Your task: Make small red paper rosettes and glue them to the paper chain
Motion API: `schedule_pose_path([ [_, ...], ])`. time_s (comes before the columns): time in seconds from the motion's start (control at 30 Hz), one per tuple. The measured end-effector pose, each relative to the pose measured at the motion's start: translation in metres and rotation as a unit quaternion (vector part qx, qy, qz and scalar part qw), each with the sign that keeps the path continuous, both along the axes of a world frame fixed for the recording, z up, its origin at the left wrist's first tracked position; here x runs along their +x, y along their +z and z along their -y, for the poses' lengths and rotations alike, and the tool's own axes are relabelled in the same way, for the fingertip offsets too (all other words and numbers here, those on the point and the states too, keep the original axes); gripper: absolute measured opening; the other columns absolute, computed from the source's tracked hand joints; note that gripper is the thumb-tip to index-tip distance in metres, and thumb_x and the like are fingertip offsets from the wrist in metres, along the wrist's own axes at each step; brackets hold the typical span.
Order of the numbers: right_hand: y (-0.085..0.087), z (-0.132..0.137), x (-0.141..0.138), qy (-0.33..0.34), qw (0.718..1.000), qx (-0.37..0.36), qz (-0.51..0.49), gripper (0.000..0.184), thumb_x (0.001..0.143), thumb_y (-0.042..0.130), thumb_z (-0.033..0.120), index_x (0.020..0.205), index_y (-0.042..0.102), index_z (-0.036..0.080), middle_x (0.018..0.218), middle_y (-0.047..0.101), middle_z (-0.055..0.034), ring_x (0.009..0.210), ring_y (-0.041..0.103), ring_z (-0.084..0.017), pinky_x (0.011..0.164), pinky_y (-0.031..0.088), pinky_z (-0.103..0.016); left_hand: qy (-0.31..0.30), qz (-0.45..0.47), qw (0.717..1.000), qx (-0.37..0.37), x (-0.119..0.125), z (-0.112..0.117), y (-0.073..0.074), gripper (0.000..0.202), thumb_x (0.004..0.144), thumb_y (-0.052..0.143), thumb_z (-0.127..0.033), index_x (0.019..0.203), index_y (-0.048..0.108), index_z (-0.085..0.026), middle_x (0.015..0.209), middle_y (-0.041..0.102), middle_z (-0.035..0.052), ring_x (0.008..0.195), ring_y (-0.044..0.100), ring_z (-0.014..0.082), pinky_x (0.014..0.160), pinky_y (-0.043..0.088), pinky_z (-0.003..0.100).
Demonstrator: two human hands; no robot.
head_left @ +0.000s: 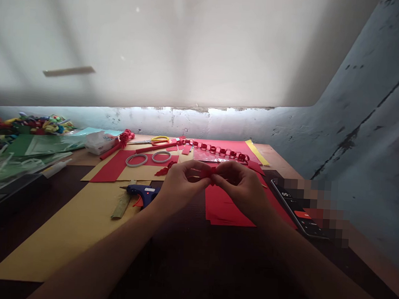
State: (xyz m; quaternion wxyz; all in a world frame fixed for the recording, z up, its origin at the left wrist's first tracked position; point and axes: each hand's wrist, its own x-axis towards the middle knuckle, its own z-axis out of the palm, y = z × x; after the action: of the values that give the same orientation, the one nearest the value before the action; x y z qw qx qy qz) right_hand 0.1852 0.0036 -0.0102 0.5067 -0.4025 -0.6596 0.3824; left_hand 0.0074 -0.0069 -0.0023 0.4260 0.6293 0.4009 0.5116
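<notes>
Between the fingertips of both hands is a small piece of red paper (213, 173), held up over the table's middle. My left hand (183, 181) pinches it from the left, and my right hand (239, 180) pinches it from the right. The fingers hide much of its shape. Below my right hand lie red paper sheets (230, 209). Just left of my left hand rests a blue glue gun (143, 191) on a flat greenish strip (123, 203). Behind the hands runs a red paper chain (213, 149).
Two tape rings (136, 160) and yellow-handled scissors (160, 140) lie at the back left, near a rolled red paper stick with a ruffled top (126, 136). Tan paper (68, 223) covers the left front. A phone (298, 210) lies on the right. A pale panel (174, 45) hangs above.
</notes>
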Motion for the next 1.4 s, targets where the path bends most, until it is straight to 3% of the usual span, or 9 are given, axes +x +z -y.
schedule_pose_path([
  [0.2, 0.0006, 0.0009, 0.0013, 0.03, 0.998, -0.037, -0.03, 0.035, 0.081, 0.078, 0.033, 0.11, 0.062, 0.024, 0.093, 0.076, -0.0044, 0.085, 0.073, -0.021, 0.079, 0.059, -0.037, -0.001, -0.01, 1.0, 0.008, 0.0001, 0.0008, -0.0006, 0.021, 0.078, 0.077, -0.022, 0.097, 0.073, -0.014, 0.096, 0.077, 0.0097, 0.09, 0.075, 0.0241, 0.077, 0.06, 0.032],
  [0.37, 0.0033, 0.0007, 0.0012, 0.038, 0.999, -0.022, -0.029, 0.022, 0.084, 0.075, 0.038, 0.096, 0.069, 0.02, 0.088, 0.076, -0.0056, 0.08, 0.072, -0.02, 0.079, 0.059, -0.037, -0.012, -0.005, 1.0, -0.01, 0.0016, 0.0018, 0.0009, 0.019, 0.077, 0.077, -0.02, 0.094, 0.073, -0.013, 0.091, 0.077, 0.0102, 0.086, 0.076, 0.0247, 0.076, 0.06, 0.033],
  [0.63, 0.0054, 0.0014, 0.0021, 0.015, 0.996, -0.058, -0.061, 0.025, 0.081, 0.078, 0.041, 0.089, 0.072, 0.019, 0.087, 0.074, -0.0051, 0.079, 0.07, -0.018, 0.079, 0.059, -0.035, -0.019, 0.08, 0.997, 0.013, 0.0, -0.0029, -0.0036, 0.026, 0.079, 0.076, -0.021, 0.104, 0.071, -0.015, 0.096, 0.078, 0.0091, 0.091, 0.075, 0.0237, 0.08, 0.06, 0.033],
  [0.8, 0.0041, 0.0004, 0.0024, 0.003, 0.994, -0.062, -0.086, 0.025, 0.076, 0.082, 0.04, 0.086, 0.074, 0.019, 0.085, 0.074, -0.004, 0.078, 0.07, -0.018, 0.081, 0.06, -0.037, -0.026, 0.085, 0.995, -0.045, -0.0017, -0.0043, -0.0046, 0.046, 0.075, 0.082, -0.024, 0.117, 0.067, -0.017, 0.107, 0.077, 0.0112, 0.097, 0.074, 0.0258, 0.081, 0.058, 0.033],
  [0.97, 0.0046, 0.0011, 0.003, 0.004, 0.993, -0.071, -0.09, 0.025, 0.077, 0.082, 0.04, 0.087, 0.074, 0.019, 0.087, 0.074, -0.004, 0.082, 0.069, -0.018, 0.083, 0.059, -0.037, -0.055, 0.079, 0.992, -0.08, -0.0031, -0.0042, -0.0051, 0.039, 0.08, 0.079, -0.03, 0.115, 0.069, -0.017, 0.102, 0.078, 0.0113, 0.096, 0.074, 0.0264, 0.08, 0.055, 0.033],
  [1.2, 0.0056, 0.0022, 0.0024, 0.026, 0.991, -0.102, -0.084, 0.025, 0.073, 0.084, 0.033, 0.092, 0.073, 0.021, 0.086, 0.074, -0.0026, 0.08, 0.066, -0.016, 0.077, 0.054, -0.032, -0.027, 0.103, 0.993, -0.057, -0.0045, -0.0071, -0.0086, 0.033, 0.081, 0.078, -0.032, 0.109, 0.072, -0.017, 0.1, 0.079, 0.0102, 0.09, 0.074, 0.0219, 0.076, 0.055, 0.029],
  [1.4, 0.004, 0.0008, 0.0047, 0.057, 0.986, -0.137, -0.074, 0.034, 0.075, 0.082, 0.03, 0.107, 0.073, 0.025, 0.077, 0.069, 0.0012, 0.075, 0.064, -0.015, 0.073, 0.051, -0.03, 0.023, 0.052, 0.997, -0.052, -0.0056, -0.0065, -0.0083, 0.031, 0.08, 0.078, -0.036, 0.105, 0.074, -0.019, 0.099, 0.079, 0.0084, 0.087, 0.073, 0.0215, 0.072, 0.056, 0.028],
])
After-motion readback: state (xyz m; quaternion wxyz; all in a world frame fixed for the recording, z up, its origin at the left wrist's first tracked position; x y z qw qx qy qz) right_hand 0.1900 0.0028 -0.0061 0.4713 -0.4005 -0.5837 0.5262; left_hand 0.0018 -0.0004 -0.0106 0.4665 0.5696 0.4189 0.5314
